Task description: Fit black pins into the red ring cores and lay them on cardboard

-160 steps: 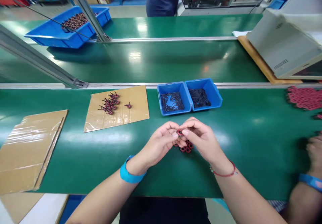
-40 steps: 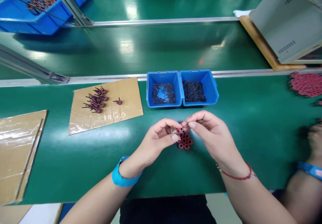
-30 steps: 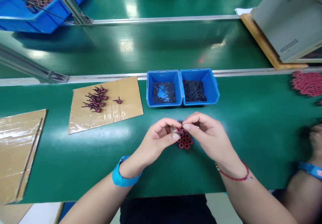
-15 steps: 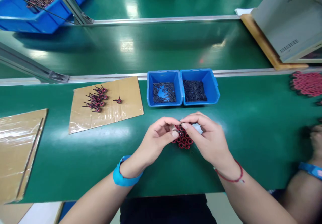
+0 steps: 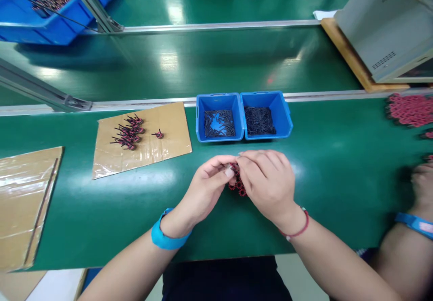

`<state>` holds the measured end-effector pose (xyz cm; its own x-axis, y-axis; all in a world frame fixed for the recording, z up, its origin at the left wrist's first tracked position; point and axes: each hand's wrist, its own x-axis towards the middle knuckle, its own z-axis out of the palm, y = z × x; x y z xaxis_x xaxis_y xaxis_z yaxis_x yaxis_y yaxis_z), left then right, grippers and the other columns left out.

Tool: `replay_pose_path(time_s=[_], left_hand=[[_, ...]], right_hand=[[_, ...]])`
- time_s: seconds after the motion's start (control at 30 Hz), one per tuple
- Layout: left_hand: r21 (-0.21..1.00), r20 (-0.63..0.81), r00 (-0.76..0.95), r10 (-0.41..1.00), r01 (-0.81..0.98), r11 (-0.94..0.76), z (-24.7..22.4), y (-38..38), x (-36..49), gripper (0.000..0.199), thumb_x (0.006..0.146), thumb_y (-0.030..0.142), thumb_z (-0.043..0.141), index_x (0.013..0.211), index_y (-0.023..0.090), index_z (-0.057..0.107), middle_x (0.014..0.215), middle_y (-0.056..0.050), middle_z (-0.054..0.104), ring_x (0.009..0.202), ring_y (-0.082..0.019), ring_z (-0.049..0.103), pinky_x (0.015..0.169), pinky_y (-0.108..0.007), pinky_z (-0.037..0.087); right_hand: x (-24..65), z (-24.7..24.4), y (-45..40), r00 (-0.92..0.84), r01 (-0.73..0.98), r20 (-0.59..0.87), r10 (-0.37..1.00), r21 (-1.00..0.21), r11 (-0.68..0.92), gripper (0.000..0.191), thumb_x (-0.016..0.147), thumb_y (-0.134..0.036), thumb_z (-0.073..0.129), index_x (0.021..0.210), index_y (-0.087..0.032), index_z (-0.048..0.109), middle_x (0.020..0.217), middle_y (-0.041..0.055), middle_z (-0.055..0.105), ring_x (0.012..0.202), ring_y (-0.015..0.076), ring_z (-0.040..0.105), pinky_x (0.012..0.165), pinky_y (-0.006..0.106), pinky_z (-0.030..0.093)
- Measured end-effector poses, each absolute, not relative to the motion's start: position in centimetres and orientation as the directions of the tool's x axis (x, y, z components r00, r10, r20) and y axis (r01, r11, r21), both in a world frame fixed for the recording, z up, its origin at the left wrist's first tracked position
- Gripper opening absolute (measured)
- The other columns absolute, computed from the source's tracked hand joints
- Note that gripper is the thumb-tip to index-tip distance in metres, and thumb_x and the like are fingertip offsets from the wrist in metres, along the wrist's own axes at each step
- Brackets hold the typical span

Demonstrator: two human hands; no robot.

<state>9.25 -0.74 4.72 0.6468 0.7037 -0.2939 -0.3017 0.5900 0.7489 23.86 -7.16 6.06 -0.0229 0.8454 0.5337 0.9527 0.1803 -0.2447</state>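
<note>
My left hand (image 5: 209, 186) pinches a small red and black ring-shaped part (image 5: 232, 167) between thumb and fingertips. Against it, the fingers of my right hand (image 5: 267, 181) are closed, its back turned up, and they hide most of what they grip. Below my fingertips a cluster of red rings (image 5: 241, 189) lies on the green table, partly covered by my right hand. Beyond my hands stand two blue bins, the left bin (image 5: 200, 125) and the right bin (image 5: 286, 120), both holding short black tubes.
Similar parts with black leads lie on a cardboard sheet (image 5: 169, 152) at left; another cardboard (image 5: 20, 192) is farther left. A pile of red parts (image 5: 411, 110) and another person's hand (image 5: 422, 183) are at right. A grey machine (image 5: 375, 30) stands behind.
My right hand has rolled over, so its back now faces up and covers more of the red rings. Both hands have shifted slightly left in the picture.
</note>
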Motion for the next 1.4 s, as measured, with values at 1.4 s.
replay_pose_path(time_s=[1.4], left_hand=[[0.582, -0.295, 0.67, 0.682, -0.44, 0.684, 4.5, 1.1, 9.2, 0.016, 0.084, 0.023, 0.069, 0.097, 0.014, 0.067, 0.085, -0.006, 0.073, 0.065, -0.011, 0.065, 0.066, -0.025, 0.051]], right_hand=[[26.7, 8.3, 1.0, 0.163, 0.637, 0.137, 0.977, -0.771, 0.001, 0.015, 0.094, -0.024, 0.055, 0.099, -0.018, 0.068, 0.098, 0.0064, 0.074, 0.087, 0.0184, 0.069, 0.079, 0.031, 0.054]])
